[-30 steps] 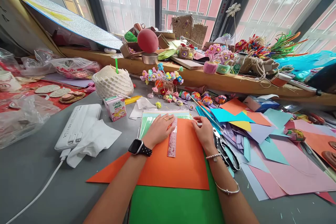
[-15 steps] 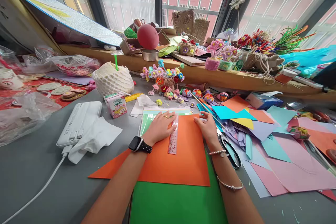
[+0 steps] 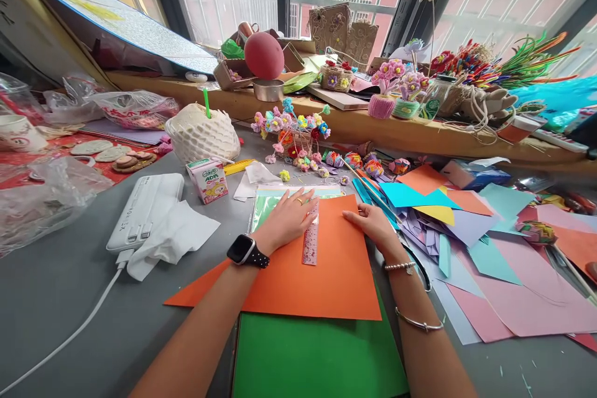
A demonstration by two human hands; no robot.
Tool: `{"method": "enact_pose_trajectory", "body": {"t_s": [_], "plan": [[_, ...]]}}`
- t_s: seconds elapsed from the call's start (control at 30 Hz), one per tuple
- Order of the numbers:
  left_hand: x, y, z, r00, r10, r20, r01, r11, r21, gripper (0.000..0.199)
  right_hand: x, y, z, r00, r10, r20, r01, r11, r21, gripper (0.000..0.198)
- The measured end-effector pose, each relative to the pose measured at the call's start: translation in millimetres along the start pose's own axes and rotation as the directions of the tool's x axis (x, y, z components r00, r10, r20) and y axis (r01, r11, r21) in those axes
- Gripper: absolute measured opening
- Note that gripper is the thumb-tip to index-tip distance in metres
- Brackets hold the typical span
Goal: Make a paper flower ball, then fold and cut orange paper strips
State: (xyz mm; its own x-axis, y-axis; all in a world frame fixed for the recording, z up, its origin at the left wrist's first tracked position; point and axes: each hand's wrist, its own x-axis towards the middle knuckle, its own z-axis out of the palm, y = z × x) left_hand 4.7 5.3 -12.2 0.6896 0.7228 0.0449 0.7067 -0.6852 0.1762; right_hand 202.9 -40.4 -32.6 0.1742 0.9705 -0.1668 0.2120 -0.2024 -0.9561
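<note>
My left hand lies flat with fingers spread over a sheet of orange paper, its fingertips over the upper part of a small pink patterned ruler. At the sheet's upper right edge is my right hand, thumb on top and the other fingers curled at the edge, gripping the paper. The ruler lies lengthwise on the orange paper, between the two hands. Under the paper is a green sheet. A clear plastic sleeve shows beyond my left hand.
Coloured paper pieces and strips spread on the right, beside a black-handled tool partly behind my right wrist. To the left are a white power bank with its cable, a tissue and a drink carton. Yarn flowers stand behind.
My right hand has shifted slightly outward, its thumb still on the orange paper's edge. My left hand stays on the ruler. The view has moved a little.
</note>
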Motion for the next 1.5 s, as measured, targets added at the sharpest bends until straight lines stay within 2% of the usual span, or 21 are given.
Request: {"method": "enact_pose_trajectory", "body": {"t_s": [0.17, 0.47, 1.0, 1.33, 1.5], "plan": [[-7.6, 5.5, 6.6, 0.998, 0.053, 0.025, -0.053, 0.998, -0.024, 0.044, 1.4, -0.7, 2.0, 1.000, 0.028, -0.005, -0.028, 0.997, 0.077, 0.021], [-11.9, 6.6, 15.7, 0.999, 0.052, -0.002, -0.052, 0.999, -0.005, 0.045, -3.3, -8.3, 3.7, 0.996, 0.086, 0.005, -0.085, 0.982, 0.167, 0.017], [-12.0, 5.9, 17.8, 0.998, 0.049, -0.049, -0.050, 0.999, -0.009, 0.044, -1.4, -3.1, 2.8, 0.997, 0.069, 0.034, -0.074, 0.981, 0.180, 0.022], [-11.6, 7.6, 17.1, 0.999, 0.037, 0.002, -0.037, 0.999, 0.013, 0.044, -0.7, -4.3, 3.1, 0.996, 0.076, 0.040, -0.082, 0.978, 0.190, 0.020], [-11.2, 8.4, 15.6, 0.999, 0.035, 0.005, -0.035, 0.999, 0.024, 0.045, -2.0, -3.2, 2.6, 0.999, 0.044, 0.025, -0.047, 0.988, 0.149, 0.021]]}}
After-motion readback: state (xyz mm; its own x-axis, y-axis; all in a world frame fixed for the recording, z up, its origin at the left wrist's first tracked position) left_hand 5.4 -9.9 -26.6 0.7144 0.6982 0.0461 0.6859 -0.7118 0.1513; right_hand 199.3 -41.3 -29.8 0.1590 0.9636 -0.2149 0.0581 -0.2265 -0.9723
